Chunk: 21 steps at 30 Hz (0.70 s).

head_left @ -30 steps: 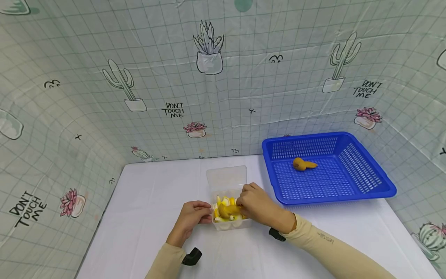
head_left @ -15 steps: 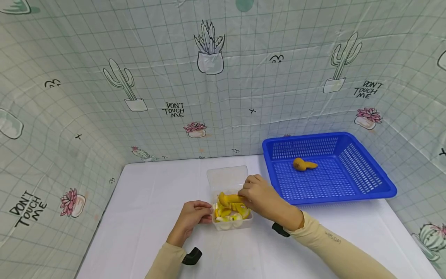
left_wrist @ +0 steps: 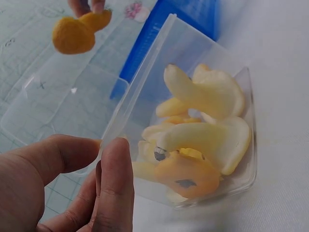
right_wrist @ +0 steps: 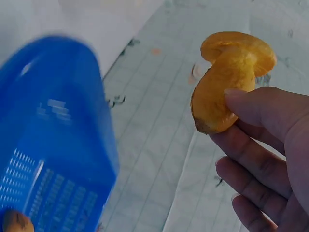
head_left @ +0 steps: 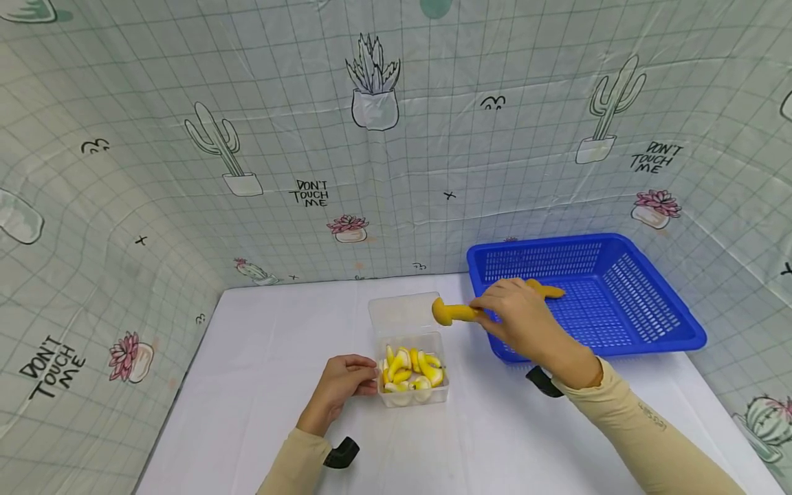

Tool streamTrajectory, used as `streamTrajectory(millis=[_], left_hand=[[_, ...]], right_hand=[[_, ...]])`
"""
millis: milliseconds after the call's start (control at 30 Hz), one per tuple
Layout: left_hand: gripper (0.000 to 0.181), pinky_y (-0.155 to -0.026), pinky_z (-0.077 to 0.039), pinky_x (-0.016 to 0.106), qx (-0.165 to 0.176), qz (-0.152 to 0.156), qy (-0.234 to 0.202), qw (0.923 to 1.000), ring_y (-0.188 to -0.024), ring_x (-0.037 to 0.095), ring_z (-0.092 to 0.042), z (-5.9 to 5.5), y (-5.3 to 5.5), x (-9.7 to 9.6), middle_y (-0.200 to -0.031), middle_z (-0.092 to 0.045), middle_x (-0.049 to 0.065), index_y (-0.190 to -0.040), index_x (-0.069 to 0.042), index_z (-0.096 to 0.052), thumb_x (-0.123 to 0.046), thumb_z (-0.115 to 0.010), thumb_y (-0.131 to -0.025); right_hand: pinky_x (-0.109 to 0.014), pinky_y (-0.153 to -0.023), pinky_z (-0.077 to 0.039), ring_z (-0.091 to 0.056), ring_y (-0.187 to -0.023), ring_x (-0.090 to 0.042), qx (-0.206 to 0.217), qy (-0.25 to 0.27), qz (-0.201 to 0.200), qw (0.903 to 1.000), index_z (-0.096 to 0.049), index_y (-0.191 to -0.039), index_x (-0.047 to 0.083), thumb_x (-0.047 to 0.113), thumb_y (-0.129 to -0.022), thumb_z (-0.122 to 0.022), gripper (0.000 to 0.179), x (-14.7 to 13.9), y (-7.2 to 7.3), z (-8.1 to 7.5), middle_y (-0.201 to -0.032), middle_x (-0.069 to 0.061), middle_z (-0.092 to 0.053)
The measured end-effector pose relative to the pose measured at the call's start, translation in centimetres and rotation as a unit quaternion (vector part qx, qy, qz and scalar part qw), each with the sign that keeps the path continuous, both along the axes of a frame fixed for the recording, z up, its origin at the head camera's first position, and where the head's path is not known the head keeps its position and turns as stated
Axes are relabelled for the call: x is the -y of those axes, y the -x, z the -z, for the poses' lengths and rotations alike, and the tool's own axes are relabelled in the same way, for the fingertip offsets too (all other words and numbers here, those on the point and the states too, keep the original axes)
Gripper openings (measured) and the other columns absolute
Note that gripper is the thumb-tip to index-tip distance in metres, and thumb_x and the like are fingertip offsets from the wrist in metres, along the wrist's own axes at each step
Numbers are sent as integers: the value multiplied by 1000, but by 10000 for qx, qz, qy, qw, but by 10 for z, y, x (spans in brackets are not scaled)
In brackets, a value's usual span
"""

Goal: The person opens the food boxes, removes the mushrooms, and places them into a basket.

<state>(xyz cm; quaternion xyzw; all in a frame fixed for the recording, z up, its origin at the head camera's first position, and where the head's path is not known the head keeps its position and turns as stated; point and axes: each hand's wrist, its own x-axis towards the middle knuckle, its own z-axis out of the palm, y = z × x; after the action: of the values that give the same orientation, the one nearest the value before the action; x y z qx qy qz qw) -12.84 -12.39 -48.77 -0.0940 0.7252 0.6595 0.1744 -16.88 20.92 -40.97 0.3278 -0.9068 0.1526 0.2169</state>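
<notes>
My right hand (head_left: 526, 323) pinches a yellow mushroom (head_left: 454, 312) by its stem, in the air near the basket's left side. In the right wrist view, the mushroom (right_wrist: 227, 79) has its cap turned away from the fingertips. My left hand (head_left: 345, 381) pinches the left wall of a clear plastic box (head_left: 413, 397) between thumb and fingers. Several yellow and whitish mushroom pieces (head_left: 401, 362) lie inside the box, and the left wrist view shows pale mushroom pieces (left_wrist: 207, 140) through its wall. The box's lid (head_left: 402, 313) stands back, folded open.
A blue perforated basket (head_left: 588, 352) stands at the right of the white-covered table (head_left: 272, 330). Another yellow mushroom (head_left: 549, 291) lies in it, partly hidden by my right hand. A printed cloth backdrop (head_left: 396, 165) rises behind and at both sides.
My right hand has lifted the mushroom out of the box and carried it up and to the right, to the basket's left side. The left hand has stayed at the box.
</notes>
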Motion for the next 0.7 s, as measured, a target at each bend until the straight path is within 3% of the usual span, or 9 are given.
streamTrajectory(millis=[300,700], left_hand=[[23,-63,-65,26,70,-37,23,10000,-63,12,-69,1,0,-1,-80,-72,9,-112,15,-66,2,-72,-94],[22,-64,-65,26,68,-36,73,9999,-64,13,-70,2,0,-1,-80,-72,9,-112,14,-67,1,-73,-95]], right_hand=[[-45,-77,-54,-66,-84,-26,89,145,342,9993,-82,-95,4,5,-76,-95,23,-46,6,-4,-89,-6,-78],[-54,-82,-57,-67,-85,-31,358,-121,916,9951,-83,-102,1,6,-75,-96,31,-89,13,4,-91,-11,-78]])
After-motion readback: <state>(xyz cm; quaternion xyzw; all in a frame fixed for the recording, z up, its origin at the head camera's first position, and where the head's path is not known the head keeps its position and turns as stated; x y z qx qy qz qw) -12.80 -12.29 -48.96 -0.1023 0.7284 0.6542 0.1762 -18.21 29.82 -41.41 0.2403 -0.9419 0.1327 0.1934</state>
